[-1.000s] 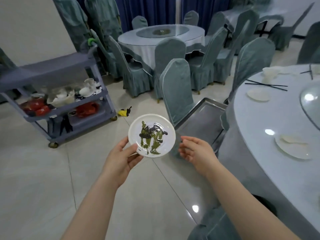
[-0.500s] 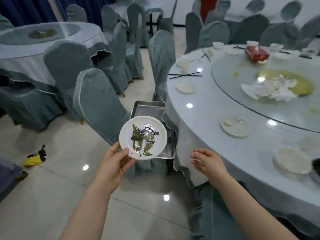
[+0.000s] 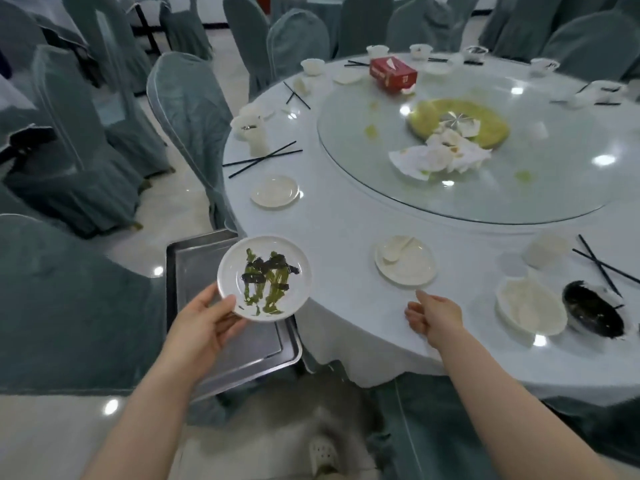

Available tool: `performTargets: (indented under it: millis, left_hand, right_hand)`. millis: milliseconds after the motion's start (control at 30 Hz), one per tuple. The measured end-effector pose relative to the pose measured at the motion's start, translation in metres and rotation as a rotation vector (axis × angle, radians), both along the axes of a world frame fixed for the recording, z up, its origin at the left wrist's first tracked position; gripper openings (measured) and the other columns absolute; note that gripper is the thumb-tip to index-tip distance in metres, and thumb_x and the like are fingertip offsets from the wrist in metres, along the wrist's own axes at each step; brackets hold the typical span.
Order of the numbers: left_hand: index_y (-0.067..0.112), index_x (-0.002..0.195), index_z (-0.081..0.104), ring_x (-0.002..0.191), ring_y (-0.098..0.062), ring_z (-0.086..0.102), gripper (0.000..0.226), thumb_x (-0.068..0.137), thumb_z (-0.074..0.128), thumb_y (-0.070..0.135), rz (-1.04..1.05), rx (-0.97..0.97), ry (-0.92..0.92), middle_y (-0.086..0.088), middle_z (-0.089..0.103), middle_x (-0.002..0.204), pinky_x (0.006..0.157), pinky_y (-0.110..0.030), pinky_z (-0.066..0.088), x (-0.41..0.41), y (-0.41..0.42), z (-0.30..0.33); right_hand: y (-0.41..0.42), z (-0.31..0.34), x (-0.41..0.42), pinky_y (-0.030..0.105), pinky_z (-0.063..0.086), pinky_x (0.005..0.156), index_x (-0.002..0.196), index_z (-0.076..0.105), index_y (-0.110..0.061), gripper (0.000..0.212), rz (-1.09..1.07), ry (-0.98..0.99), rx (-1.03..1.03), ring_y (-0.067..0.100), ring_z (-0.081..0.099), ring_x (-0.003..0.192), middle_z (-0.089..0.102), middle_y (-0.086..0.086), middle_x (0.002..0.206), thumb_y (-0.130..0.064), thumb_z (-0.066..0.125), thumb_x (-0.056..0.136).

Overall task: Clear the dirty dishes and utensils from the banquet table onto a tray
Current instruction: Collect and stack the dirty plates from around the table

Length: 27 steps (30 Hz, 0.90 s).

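My left hand (image 3: pixel 204 318) holds a small white plate (image 3: pixel 265 278) smeared with green and black leftovers, thumb on its rim, above a metal tray (image 3: pixel 194 268) that rests on a chair seat. My right hand (image 3: pixel 433 315) hovers empty with loosely curled fingers over the edge of the round banquet table (image 3: pixel 346 220), just below a white plate with a spoon (image 3: pixel 406 260). More dirty dishes lie on the table: a small plate (image 3: pixel 275 191), a white bowl (image 3: pixel 530 304), a black bowl (image 3: pixel 594 308) and black chopsticks (image 3: pixel 265 159).
A glass turntable (image 3: pixel 381 161) holds crumpled napkins and a yellow-stained dish. A red tissue box (image 3: pixel 393 74) and several cups stand at the far side. Green-covered chairs (image 3: pixel 194 109) ring the table and crowd the left. My shoe shows on the floor below.
My view has swung right from the cart and floor onto the banquet table. The left hand still holds the plate, now over the tray; the right hand has moved over the table edge.
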<state>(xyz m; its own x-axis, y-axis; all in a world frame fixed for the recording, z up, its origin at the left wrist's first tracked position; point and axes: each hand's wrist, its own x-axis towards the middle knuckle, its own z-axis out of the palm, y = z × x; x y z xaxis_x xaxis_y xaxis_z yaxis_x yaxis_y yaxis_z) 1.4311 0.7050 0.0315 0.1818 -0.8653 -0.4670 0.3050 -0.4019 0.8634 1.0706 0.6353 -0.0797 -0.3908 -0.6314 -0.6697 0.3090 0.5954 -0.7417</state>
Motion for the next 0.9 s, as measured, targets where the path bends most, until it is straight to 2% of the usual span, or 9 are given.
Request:
performTargets:
  millis: [67,133,300,400,500,533,633,767,900]
  left_hand:
    - [0.01,0.138,0.048,0.082,-0.017,0.073,0.047,0.092,0.056,0.006,-0.012,-0.003,-0.001,-0.009,0.074,0.102,0.062,-0.021,0.057,0.005,-0.021,0.001]
    - [0.01,0.138,0.047,0.08,-0.016,0.073,0.048,0.091,0.057,0.007,-0.01,-0.01,0.002,-0.01,0.075,0.101,0.061,-0.02,0.056,0.011,-0.04,0.002]
    - [0.01,0.136,0.05,0.077,-0.015,0.073,0.044,0.093,0.055,0.005,0.008,0.004,0.047,-0.009,0.075,0.099,0.059,-0.02,0.056,0.017,-0.075,0.002]
    - [0.012,0.132,0.054,0.074,-0.014,0.073,0.04,0.093,0.055,0.005,0.009,0.039,0.1,-0.007,0.075,0.097,0.056,-0.02,0.056,0.015,-0.101,-0.003]
    - [0.015,0.123,0.059,0.072,-0.013,0.073,0.033,0.092,0.056,0.005,-0.005,0.073,0.162,-0.006,0.076,0.091,0.055,-0.021,0.057,0.013,-0.123,-0.009]
    - [0.016,0.121,0.06,0.07,-0.012,0.072,0.031,0.093,0.056,0.004,-0.013,0.082,0.18,-0.005,0.076,0.089,0.054,-0.021,0.057,0.013,-0.127,-0.01]
    - [0.017,0.115,0.061,0.067,-0.012,0.072,0.026,0.094,0.054,0.004,-0.065,0.104,0.218,-0.005,0.076,0.086,0.051,-0.019,0.055,0.012,-0.141,-0.013]
    - [0.017,0.116,0.06,0.069,-0.014,0.071,0.027,0.094,0.053,0.003,-0.137,0.119,0.23,-0.007,0.076,0.086,0.051,-0.019,0.055,0.015,-0.153,-0.015]
    - [0.014,0.127,0.055,0.075,-0.016,0.068,0.035,0.096,0.049,-0.001,-0.184,0.108,0.235,-0.01,0.071,0.097,0.055,-0.021,0.058,0.021,-0.159,-0.014]
  right_hand:
    - [-0.025,-0.012,-0.002,0.02,0.043,0.038,0.087,0.064,0.007,0.033,-0.042,0.019,0.046,0.017,0.057,0.039,0.07,0.02,0.076,-0.025,0.065,0.089]
    - [-0.046,-0.018,-0.002,0.02,0.043,0.037,0.082,0.066,0.008,0.033,-0.063,0.058,0.064,0.018,0.057,0.038,0.07,0.02,0.068,-0.024,0.065,0.088]
    - [-0.07,-0.009,0.007,0.022,0.04,0.041,0.075,0.061,0.004,0.012,-0.008,0.151,0.083,0.022,0.055,0.046,0.063,0.014,0.055,-0.004,0.062,0.084]
    - [-0.072,0.011,0.014,0.024,0.045,0.048,0.081,0.062,-0.003,0.006,0.021,0.39,0.015,0.02,0.058,0.054,0.067,0.013,0.071,-0.007,0.063,0.078]
    - [-0.063,0.034,0.022,0.036,0.051,0.072,0.082,0.055,-0.015,0.01,0.049,0.636,-0.04,0.024,0.061,0.078,0.066,0.006,0.085,-0.01,0.063,0.077]
    - [-0.057,0.04,0.027,0.038,0.051,0.074,0.082,0.053,-0.016,0.011,0.05,0.681,-0.056,0.023,0.059,0.079,0.064,0.003,0.084,-0.01,0.062,0.079]
    - [-0.041,0.047,0.039,0.032,0.043,0.062,0.08,0.051,-0.014,0.01,-0.002,0.79,-0.103,0.018,0.055,0.071,0.058,-0.002,0.076,-0.01,0.06,0.081]
    - [-0.033,0.052,0.059,0.031,0.046,0.066,0.081,0.049,-0.018,0.013,-0.091,0.774,-0.126,0.016,0.057,0.074,0.06,0.0,0.081,-0.013,0.06,0.085]
    - [-0.035,0.06,0.089,0.03,0.049,0.069,0.084,0.05,-0.019,0.013,-0.199,0.555,-0.232,0.02,0.064,0.078,0.063,0.004,0.085,-0.012,0.061,0.086]
